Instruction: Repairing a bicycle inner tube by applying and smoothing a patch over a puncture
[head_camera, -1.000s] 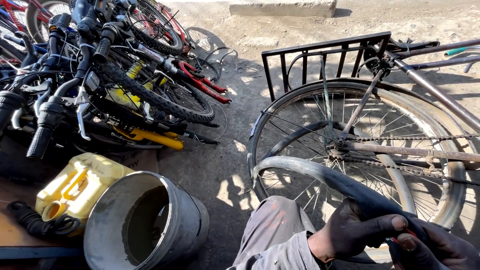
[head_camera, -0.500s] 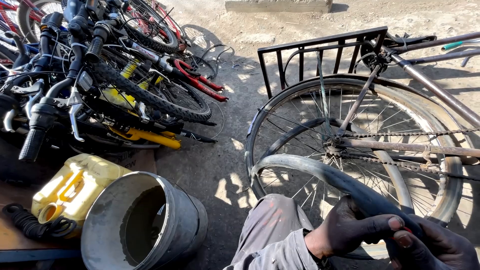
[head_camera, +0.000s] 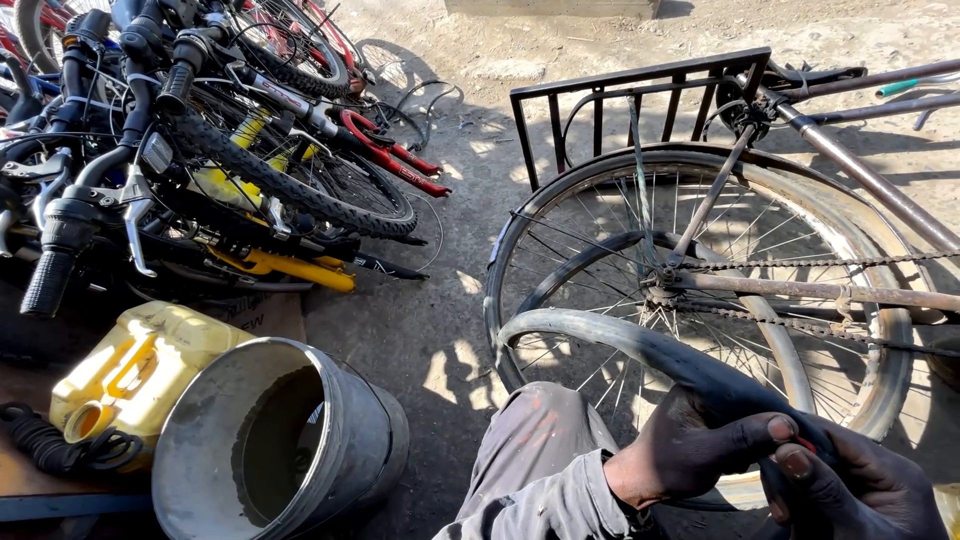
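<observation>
A black rubber inner tube (head_camera: 600, 335) curves from the bottom right up and leftward in front of a bare bicycle wheel (head_camera: 700, 280). My left hand (head_camera: 690, 445), dirty and in a grey sleeve, grips the tube at the lower right. My right hand (head_camera: 850, 490) pinches the same tube just beside it, thumb against thumb. The wheel belongs to an old rusty bicycle (head_camera: 850, 290) lying on its side, with its chain and black rear rack (head_camera: 640, 100) in sight.
A grey bucket (head_camera: 270, 445) lies tipped at the lower left, with a yellow jerrycan (head_camera: 130, 370) and a coiled black cord (head_camera: 60, 450) beside it. A heap of bicycles (head_camera: 200, 150) fills the upper left. Sandy ground (head_camera: 420, 330) lies between.
The view has shifted slightly. My hands stay on the tube, with the thumbs now pressed closer together.
</observation>
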